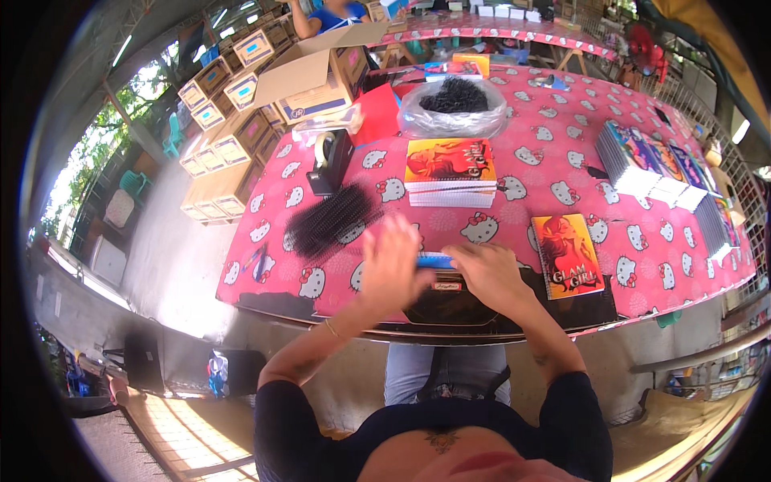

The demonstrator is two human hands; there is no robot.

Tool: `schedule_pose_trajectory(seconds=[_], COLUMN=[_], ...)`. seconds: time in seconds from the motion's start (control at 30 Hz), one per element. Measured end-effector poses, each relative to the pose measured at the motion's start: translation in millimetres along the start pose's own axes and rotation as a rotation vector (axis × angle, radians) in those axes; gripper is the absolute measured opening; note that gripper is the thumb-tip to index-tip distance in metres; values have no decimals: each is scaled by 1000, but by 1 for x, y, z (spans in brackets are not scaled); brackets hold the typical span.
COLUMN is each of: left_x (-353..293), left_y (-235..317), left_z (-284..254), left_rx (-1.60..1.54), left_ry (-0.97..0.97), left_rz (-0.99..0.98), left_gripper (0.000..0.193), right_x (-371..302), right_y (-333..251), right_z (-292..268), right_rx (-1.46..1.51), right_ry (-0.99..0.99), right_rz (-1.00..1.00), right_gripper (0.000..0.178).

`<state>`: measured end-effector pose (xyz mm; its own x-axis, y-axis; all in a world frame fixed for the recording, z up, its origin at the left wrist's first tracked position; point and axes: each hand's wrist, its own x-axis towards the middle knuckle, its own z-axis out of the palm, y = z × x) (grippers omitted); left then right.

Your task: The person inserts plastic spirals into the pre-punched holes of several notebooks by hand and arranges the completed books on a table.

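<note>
My left hand [391, 269] is raised over the near edge of the table, slightly blurred, with its fingers stretched out and nothing in it. Beside it, my right hand [487, 277] curls its fingers onto the end of a flat blue strip-like thing [434, 261], mostly hidden by the hands. In front of me, just under both hands, sits a black device [450, 307] with a small label. Black coil bindings [333, 221] lie in a blurred bunch left of my left hand. To the right of my right hand lies one spiral notebook [568, 255] with an orange and red cover.
A stack of notebooks [450, 173] stands beyond my hands, near a black tape dispenser [330, 163]. Farther back sits a plastic bag of black coils [454, 96]. More notebook stacks [650, 169] line the right side. An open carton [325, 76] and a person [333, 16] are at the far left.
</note>
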<state>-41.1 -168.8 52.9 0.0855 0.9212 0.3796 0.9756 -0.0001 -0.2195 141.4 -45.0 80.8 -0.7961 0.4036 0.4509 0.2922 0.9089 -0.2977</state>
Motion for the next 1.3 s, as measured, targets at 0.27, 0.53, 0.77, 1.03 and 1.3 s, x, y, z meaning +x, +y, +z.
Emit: schedule_pose_trajectory(seconds=[0.27, 0.53, 0.77, 1.03, 1.3], left_x=[32, 38, 25, 25, 39], left_y=[-1, 17, 25, 33, 33], left_z=[-6, -6, -13, -2, -11], left_rx=[21, -49, -331, -191, -58], left_ry=[60, 47, 253, 80, 102], left_rz=[83, 83, 77, 157, 196], left_gripper=[94, 93, 80, 79, 86], right_x=[0, -9, -62, -60, -58], right_y=[11, 1, 43, 35, 28], right_z=[-4, -15, 13, 54, 50], right_rx=[-12, -22, 911, 1000, 986], right_ry=[-16, -85, 258, 466, 469], right_rz=[-26, 80, 244, 330, 322], right_gripper=[25, 42, 64, 21, 27])
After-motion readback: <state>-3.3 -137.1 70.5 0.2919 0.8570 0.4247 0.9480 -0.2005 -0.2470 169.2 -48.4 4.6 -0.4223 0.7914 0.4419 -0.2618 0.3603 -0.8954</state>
